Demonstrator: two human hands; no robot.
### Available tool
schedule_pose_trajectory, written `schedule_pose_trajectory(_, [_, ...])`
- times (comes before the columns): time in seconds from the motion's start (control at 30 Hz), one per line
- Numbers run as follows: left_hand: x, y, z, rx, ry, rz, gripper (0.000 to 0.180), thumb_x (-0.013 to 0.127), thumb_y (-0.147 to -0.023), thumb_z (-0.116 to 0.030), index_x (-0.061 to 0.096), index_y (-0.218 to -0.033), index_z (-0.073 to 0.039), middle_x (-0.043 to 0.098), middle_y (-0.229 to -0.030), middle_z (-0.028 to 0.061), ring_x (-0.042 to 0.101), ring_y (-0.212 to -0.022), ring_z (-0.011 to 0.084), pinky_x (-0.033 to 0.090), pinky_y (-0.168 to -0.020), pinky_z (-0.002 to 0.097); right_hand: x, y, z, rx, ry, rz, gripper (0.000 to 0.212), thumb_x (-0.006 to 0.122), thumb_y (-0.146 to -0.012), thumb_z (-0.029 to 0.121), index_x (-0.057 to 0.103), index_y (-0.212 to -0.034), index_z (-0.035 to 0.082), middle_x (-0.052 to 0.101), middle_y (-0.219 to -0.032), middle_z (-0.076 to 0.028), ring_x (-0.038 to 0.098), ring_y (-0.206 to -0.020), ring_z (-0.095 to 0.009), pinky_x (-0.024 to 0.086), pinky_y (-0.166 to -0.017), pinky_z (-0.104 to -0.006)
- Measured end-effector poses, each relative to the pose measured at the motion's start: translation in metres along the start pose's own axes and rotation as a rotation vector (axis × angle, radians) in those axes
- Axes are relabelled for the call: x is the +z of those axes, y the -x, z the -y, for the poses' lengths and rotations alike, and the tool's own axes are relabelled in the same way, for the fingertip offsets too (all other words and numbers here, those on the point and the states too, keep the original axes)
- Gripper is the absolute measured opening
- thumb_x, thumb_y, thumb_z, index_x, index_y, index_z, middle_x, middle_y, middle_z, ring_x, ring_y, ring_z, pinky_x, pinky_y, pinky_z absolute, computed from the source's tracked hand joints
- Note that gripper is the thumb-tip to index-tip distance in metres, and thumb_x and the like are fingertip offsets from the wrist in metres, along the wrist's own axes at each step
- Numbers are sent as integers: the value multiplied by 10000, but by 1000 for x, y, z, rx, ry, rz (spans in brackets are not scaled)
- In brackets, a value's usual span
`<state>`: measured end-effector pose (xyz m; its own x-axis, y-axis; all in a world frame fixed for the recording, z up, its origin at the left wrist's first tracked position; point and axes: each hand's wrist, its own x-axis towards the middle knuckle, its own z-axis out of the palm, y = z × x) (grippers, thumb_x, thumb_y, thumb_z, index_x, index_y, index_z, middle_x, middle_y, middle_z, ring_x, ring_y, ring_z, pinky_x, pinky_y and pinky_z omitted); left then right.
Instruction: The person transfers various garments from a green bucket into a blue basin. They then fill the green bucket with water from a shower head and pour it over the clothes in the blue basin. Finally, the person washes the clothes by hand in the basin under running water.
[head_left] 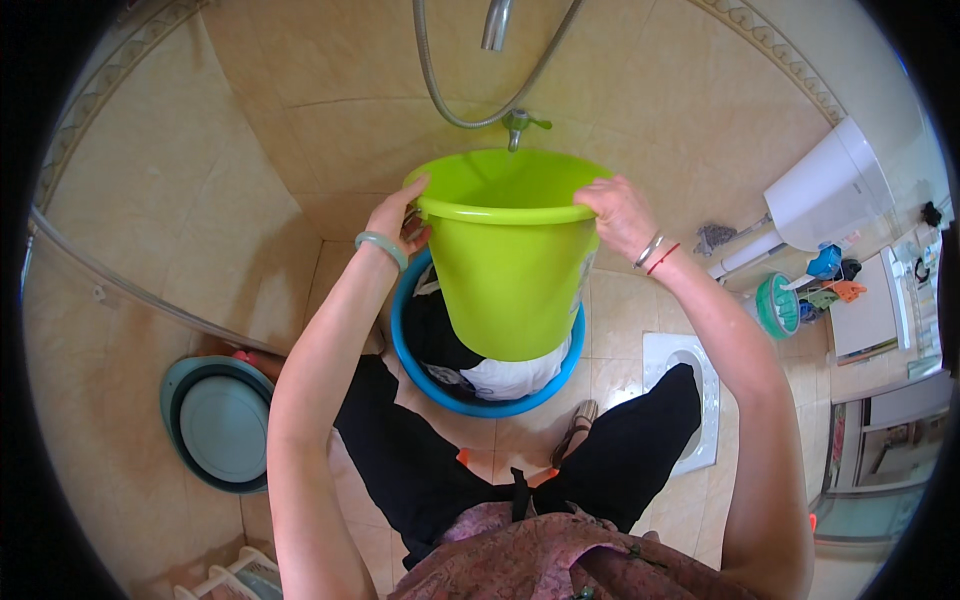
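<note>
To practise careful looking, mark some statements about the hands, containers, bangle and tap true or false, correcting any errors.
1. The left hand and right hand hold the tapered lime-green plastic bucket. True.
2. The round blue plastic basin is empty. False: it holds black fabric and white fabric.
3. The smooth pale-green bangle is by the right hand. False: by the left hand.
4. A metal tap with a green lever is fixed to the tan tiled wall. True.

My green bucket (512,285) shows sharp in bright light; soft shadows darken the tiled wall (275,240) left of it, and straight edges bend far around it.
</note>
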<state>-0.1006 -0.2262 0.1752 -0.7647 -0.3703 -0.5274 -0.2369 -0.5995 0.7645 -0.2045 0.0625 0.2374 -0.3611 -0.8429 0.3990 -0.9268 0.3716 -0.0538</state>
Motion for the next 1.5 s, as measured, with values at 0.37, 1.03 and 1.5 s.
schedule_pose_trajectory(0.37, [13, 6, 5, -140, -122, 3, 497, 666, -741, -231, 458, -1184, -146, 453, -1166, 63, 455, -1091, 284, 285, -951, 622, 0, 2, 5, 4, -82, 33, 42, 532, -733, 54, 518, -693, 58, 551, -664, -108, 552, -672, -310, 430, -602, -400])
schedule_pose_trajectory(1.03, [-1, 13, 1, -130, -19, 160, 570, 637, -734, -157, 374, -1240, -143, 393, -1263, 140, 400, -1154, 376, 257, -898, 698, -8, 5, 16, 12, -37, 90, 94, 490, -697, 0, 547, -739, 62, 581, -711, -94, 571, -728, -305, 433, -639, -394])
schedule_pose_trajectory(1.5, [9, 117, 51, -167, 45, 204, 688, 586, -763, -120, 247, -1359, -187, 279, -1368, 117, 263, -1276, 369, 228, -908, 744, -71, 64, 55, -121, 37, 134, 85, 520, -657, -11, 543, -708, 54, 559, -668, -78, 567, -702, -266, 409, -625, -354])
